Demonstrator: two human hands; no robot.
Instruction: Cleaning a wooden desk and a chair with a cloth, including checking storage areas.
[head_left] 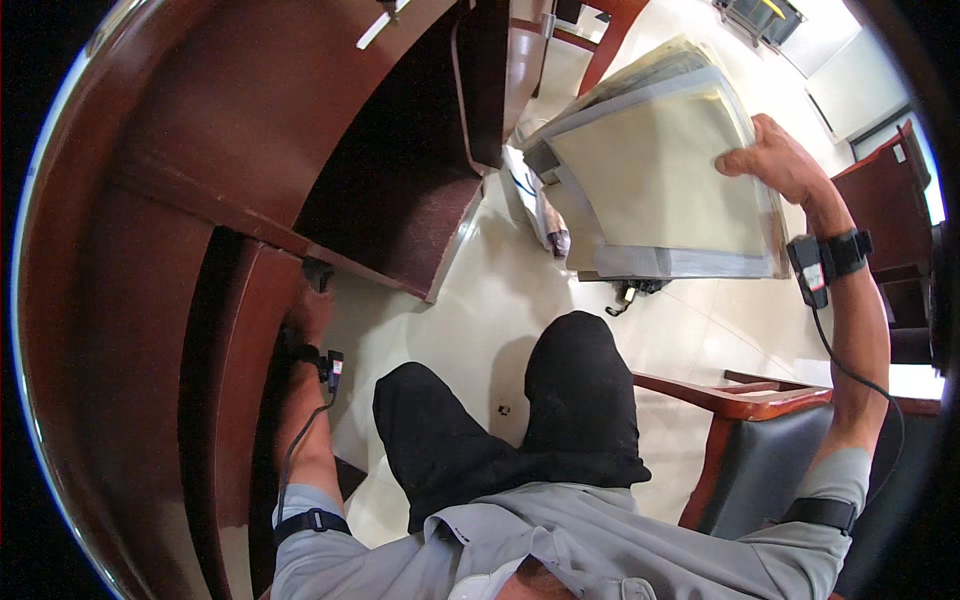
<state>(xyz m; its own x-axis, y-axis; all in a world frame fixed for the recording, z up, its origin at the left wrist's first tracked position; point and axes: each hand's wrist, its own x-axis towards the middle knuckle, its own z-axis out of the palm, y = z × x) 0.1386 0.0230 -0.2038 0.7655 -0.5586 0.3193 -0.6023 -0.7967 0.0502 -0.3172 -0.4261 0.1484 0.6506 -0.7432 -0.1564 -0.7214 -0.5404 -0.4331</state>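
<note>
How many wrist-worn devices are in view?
2: left-wrist device beside the reddish-brown desk; right-wrist device below the right hand, which grips a stack of papers.

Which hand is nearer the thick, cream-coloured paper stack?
Right. The right hand grips the stack by its right edge; the left hand is apart from it, farther left, beside the reddish-brown wooden desk.

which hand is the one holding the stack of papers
The right hand, its thumb over the right edge of the stack of papers. The left hand is apart from the stack, beside the brown wooden desk.
</note>
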